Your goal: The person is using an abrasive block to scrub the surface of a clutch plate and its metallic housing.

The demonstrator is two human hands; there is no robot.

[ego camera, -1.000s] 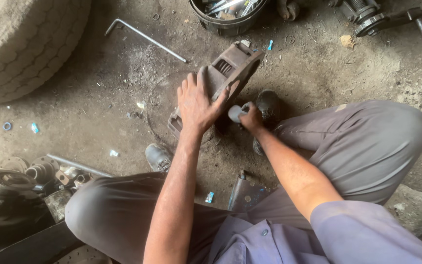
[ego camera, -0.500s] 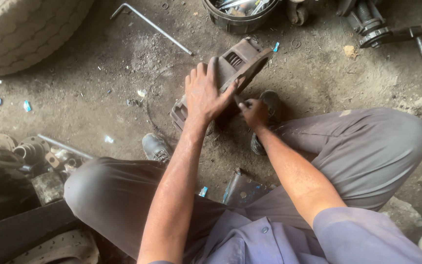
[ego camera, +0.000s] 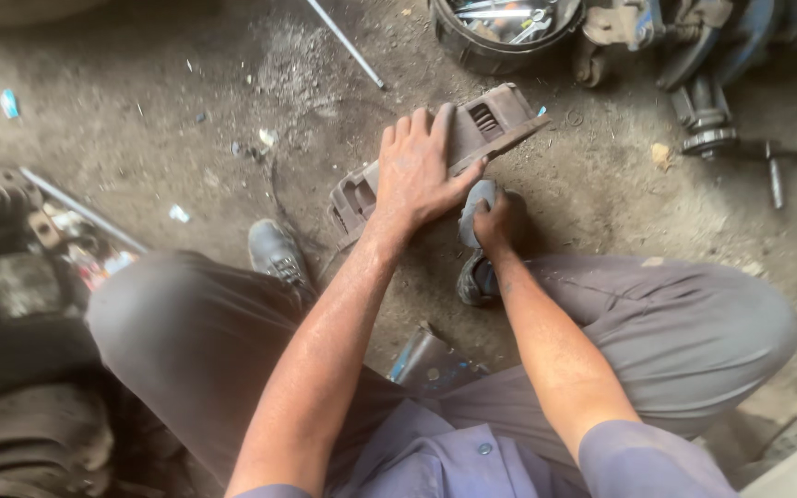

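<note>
The housing part (ego camera: 472, 138) lies on the dirt floor (ego camera: 186, 120), left hand (ego camera: 417, 171) flat on it, right hand (ego camera: 489, 217) touching its near edge. Beyond the part sits the tool bucket (ego camera: 500, 32); a rod (ego camera: 343, 41) lies beyond it to the left, a shoe (ego camera: 274, 249) nearer and left.

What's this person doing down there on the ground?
A person squats on a dirty workshop floor. The left hand presses flat on a grey metal part lying on the ground. The right hand holds a small grey piece against the part's near edge. A bucket of tools and a metal rod lie beyond.
</note>
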